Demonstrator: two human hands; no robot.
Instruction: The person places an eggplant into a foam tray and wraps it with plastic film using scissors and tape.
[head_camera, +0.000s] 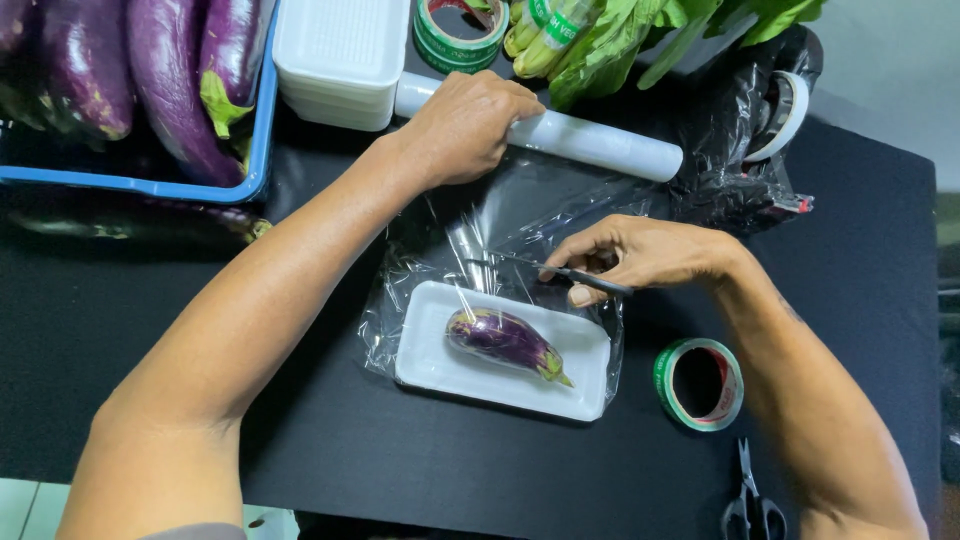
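- The left hand (468, 128) presses down, fingers curled, on the roll (560, 135) of clear film at 12 o'clock on the black table (400, 450)
- The right hand (640, 255) is closed around a thin blade (545, 268), its tip laid on the film (520, 215) just above the tray (500, 350)
- The small striped eggplant (505, 338) lies on the white foam tray at the centre, under the sheet
- To cut well, I judge the film should be taut between roll and tray, with the blade drawn straight across, leaving enough sheet to fold under the far edge; slack film would likely bunch and tear
- A stack of white trays (340, 55) sits at 11 o'clock, beside a blue crate (262, 140) of large purple eggplants (170, 80)
- A green-and-white tape roll (460, 35) lies at 12 o'clock; a second, green with red edging (698, 383), lies at 4 o'clock
- Bunched greens (620, 40) with a green band sit at 1 o'clock, crumpled clear bags (745, 150) at 2 o'clock
- Black scissors (752, 500) lie at 5 o'clock
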